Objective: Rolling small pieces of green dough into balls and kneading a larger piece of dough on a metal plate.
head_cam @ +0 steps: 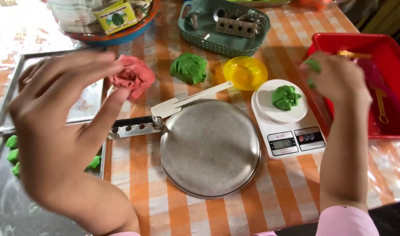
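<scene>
Held dough: a small pinch of soft green dough (pixel 313 66) is gripped at the fingertips of the right hand (pixel 337 78), raised between the scale and the red tray.
Weighed dough: a crumpled lump of green dough (pixel 285 97) is seen resting on the round white platform of the white digital kitchen scale (pixel 292 131).
Dough pieces: small green dough bits (pixel 12 155) are laid along the metal tray's left edge, below the open left hand (pixel 55 126).

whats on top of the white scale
A lump of green dough sits on the kitchen scale's round white platform. The dough hides the platform's centre beneath it.
</scene>
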